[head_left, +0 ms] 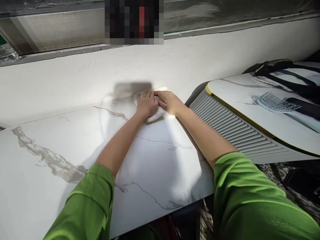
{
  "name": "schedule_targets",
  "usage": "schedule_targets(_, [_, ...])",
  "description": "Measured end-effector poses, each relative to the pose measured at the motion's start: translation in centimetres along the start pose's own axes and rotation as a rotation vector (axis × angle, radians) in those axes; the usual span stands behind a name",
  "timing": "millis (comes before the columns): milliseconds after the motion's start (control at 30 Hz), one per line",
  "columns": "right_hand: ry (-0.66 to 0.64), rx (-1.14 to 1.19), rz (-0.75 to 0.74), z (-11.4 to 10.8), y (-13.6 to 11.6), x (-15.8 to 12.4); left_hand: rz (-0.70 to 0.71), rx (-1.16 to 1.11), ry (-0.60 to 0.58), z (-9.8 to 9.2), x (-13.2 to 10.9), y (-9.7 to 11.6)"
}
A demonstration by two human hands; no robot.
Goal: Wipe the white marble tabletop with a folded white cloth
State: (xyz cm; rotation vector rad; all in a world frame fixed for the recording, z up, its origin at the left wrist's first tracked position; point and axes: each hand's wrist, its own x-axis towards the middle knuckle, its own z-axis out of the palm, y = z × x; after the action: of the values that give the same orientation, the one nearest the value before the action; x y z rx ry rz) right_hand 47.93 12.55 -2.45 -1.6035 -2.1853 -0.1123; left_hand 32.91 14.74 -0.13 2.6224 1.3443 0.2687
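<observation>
Both arms in green sleeves reach across a white marble-patterned tabletop [62,143] to its far edge by the wall. My left hand [147,104] lies palm down on a white cloth [157,115], fingers together and pressed flat on it. My right hand [168,101] rests beside it, fingers overlapping the left hand and the cloth's far edge. Most of the cloth is hidden under the hands.
A white wall [75,80] runs behind the tabletop below a window ledge. To the right stands a rounded marble-topped table [240,96] with a ribbed grey side, carrying a white comb [275,102] and a black bag with straps [287,71]. Patterned floor shows at lower right.
</observation>
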Motion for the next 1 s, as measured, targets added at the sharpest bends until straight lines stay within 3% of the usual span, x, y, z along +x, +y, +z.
schedule_targets(133, [-0.028, -0.037, -0.001, -0.4, -1.3, -1.5, 0.01, 0.003, -0.016, 0.0, -1.5, 0.2])
schedule_targets(233, [-0.065, -0.063, -0.001, -0.9, -3.4, -3.8, 0.03, 0.012, -0.041, -0.3, -4.5, 0.7])
schedule_targets(400, [-0.065, -0.096, -0.017, -2.4, -8.8, -10.1, 0.101, 0.007, -0.093, -0.8, -12.3, 2.0])
schedule_targets(533, [-0.03, -0.071, -0.074, -3.8, -13.7, -15.3, 0.114, 0.0, -0.066, -1.1, -19.3, 3.2])
schedule_targets(667, [-0.016, -0.042, -0.089, -4.5, -16.9, -18.0, 0.126, -0.005, -0.068, -1.4, -23.6, 3.7])
schedule_targets(833, [-0.014, 0.002, -0.093, -4.4, -17.0, -16.9, 0.123, -0.008, -0.071, -1.4, -23.0, 3.2])
schedule_targets(1000, [-0.015, 0.019, -0.038, -2.8, -14.6, -11.9, 0.106, -0.008, -0.065, -1.5, -17.9, 0.6])
